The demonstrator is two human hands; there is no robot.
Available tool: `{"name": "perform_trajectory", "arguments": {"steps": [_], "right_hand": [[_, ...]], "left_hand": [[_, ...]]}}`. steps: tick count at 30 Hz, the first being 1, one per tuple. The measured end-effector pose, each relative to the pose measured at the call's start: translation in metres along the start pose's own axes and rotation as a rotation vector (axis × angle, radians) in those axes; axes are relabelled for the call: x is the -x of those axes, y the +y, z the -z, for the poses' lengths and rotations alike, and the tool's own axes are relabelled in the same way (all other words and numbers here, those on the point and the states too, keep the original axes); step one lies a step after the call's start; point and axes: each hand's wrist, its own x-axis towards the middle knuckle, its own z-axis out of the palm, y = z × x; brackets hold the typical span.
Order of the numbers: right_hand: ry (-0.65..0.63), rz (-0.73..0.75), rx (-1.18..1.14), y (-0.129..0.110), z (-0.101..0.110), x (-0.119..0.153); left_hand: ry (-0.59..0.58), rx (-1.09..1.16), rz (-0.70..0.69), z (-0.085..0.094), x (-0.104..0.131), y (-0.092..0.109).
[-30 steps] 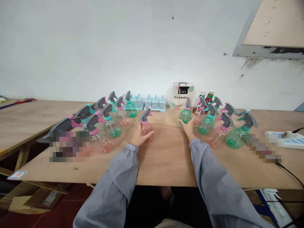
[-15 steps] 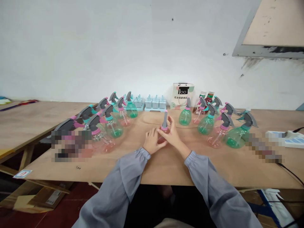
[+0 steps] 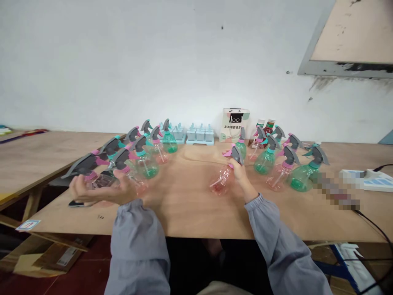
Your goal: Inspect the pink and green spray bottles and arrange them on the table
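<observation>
Grasping a pink bottle point(image 3: 221, 181), right hand point(image 3: 238, 172); left hand point(image 3: 101, 191) released above plywood table point(image 3: 190, 209).

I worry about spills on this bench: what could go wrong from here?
The right hand grips a pink spray bottle by its neck, tilted; it might slip or leak. The left hand, open, hangs close to the left bottle cluster and could topple one. The right cluster stands tightly packed, so one bump may knock several.

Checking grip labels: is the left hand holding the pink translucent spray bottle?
No, the right hand grips the pink translucent spray bottle by its neck; the left hand is open, apart from it.
</observation>
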Motion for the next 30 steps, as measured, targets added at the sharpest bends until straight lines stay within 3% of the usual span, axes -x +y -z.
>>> {"name": "perform_trajectory", "arguments": {"steps": [2, 3, 6, 10, 12, 14, 16, 20, 25, 30], "right_hand": [[0.029, -0.053, -0.056, -0.003, 0.003, 0.0], [0.034, -0.08, -0.091, -0.005, 0.003, 0.0], [0.024, -0.143, -0.182, -0.009, 0.0, 0.003], [-0.021, -0.196, -0.201, -0.013, -0.002, 0.006], [-0.062, -0.218, -0.218, -0.013, -0.001, 0.006], [-0.099, -0.215, -0.231, -0.012, -0.001, 0.005], [-0.139, -0.2, -0.232, -0.011, -0.002, 0.006], [-0.196, -0.247, -0.275, -0.014, -0.006, 0.011], [-0.148, -0.349, -0.395, -0.024, -0.011, 0.021], [-0.184, -0.36, -0.437, -0.03, -0.014, 0.027]], "left_hand": [[0.273, -0.073, 0.131, 0.006, 0.003, -0.007], [0.347, -0.105, 0.192, 0.005, 0.005, -0.007], [0.34, -0.164, 0.214, -0.005, 0.011, -0.001], [0.435, -0.168, -0.032, -0.016, 0.018, 0.011], [0.34, -0.108, -0.159, -0.024, 0.022, 0.022], [0.159, -0.012, -0.215, -0.037, 0.023, 0.036], [0.016, 0.072, -0.157, -0.053, 0.019, 0.046], [-0.109, 0.108, 0.089, -0.078, -0.002, 0.042], [-0.122, -0.032, 0.242, -0.089, -0.03, 0.023], [-0.003, -0.15, 0.352, -0.087, -0.035, 0.024]]}}
